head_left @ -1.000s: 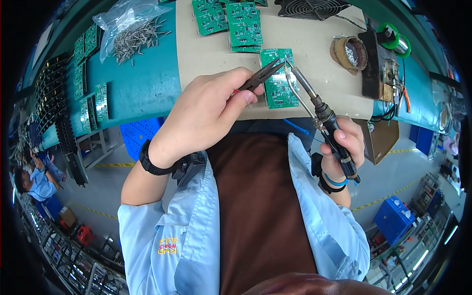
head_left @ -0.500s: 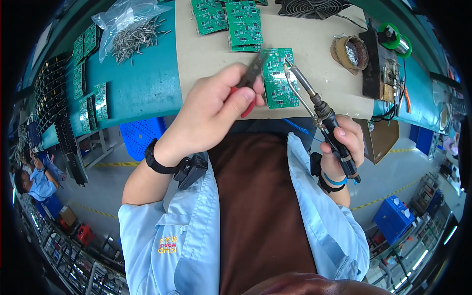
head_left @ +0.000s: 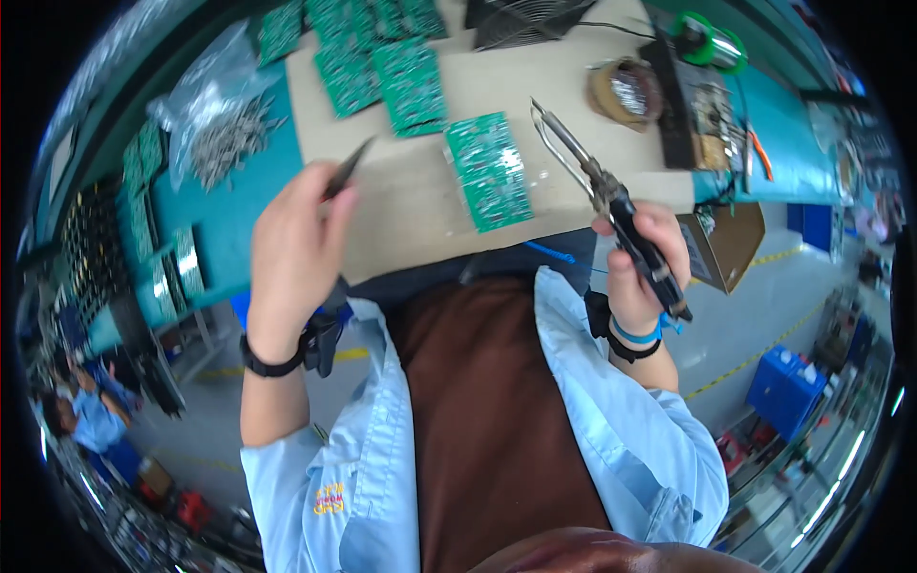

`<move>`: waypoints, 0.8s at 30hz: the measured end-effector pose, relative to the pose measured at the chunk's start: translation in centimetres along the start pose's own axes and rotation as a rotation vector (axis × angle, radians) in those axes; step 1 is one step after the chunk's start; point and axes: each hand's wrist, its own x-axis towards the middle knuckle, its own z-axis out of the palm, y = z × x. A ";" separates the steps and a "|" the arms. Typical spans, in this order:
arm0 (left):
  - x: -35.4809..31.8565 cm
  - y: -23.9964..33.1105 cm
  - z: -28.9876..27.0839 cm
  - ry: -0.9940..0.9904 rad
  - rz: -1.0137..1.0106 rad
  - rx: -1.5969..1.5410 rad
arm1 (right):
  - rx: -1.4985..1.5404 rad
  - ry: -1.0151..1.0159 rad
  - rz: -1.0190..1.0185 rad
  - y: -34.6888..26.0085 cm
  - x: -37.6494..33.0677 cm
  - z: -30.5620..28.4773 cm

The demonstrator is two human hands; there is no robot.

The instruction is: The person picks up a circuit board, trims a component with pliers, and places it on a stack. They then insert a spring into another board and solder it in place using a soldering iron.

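In my left hand [head_left: 294, 250] a pair of dark-jawed pliers [head_left: 350, 168] is gripped, pointed tip up and to the right, over the left part of the tan mat [head_left: 401, 205]. My right hand [head_left: 648, 263] is wrapped round the black handle of a soldering iron [head_left: 626, 215] with a thin metal guide tube beside its shaft. The iron's tip points up and left, above the mat. Between the two hands a green circuit board [head_left: 489, 172] lies flat; neither tool touches it. My fingers hide the pliers' handles.
Stacked circuit boards [head_left: 411, 86] lie beyond. A clear plastic bag [head_left: 205, 86] and loose metal pins [head_left: 227, 143] are at left. At right stand a round solder pot [head_left: 626, 93], a green solder spool [head_left: 707, 43] and a black fan [head_left: 530, 21]. A cardboard box [head_left: 731, 244] is below the table edge.
My left hand has swung left with the pliers, away from the board. The soldering iron has lifted off the board, now to its right. The whole view has shifted and tilted somewhat.
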 end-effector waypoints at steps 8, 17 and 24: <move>0.1 -6.4 -1.7 0.058 -0.040 0.426 | 0.646 0.633 0.478 4.0 3.1 0.6; -0.1 2.8 -5.6 0.001 0.132 0.326 | 1.402 0.747 0.824 5.3 3.2 1.3; 1.1 12.9 -6.6 -0.860 0.709 -1.030 | 1.367 0.494 1.009 1.8 2.0 1.1</move>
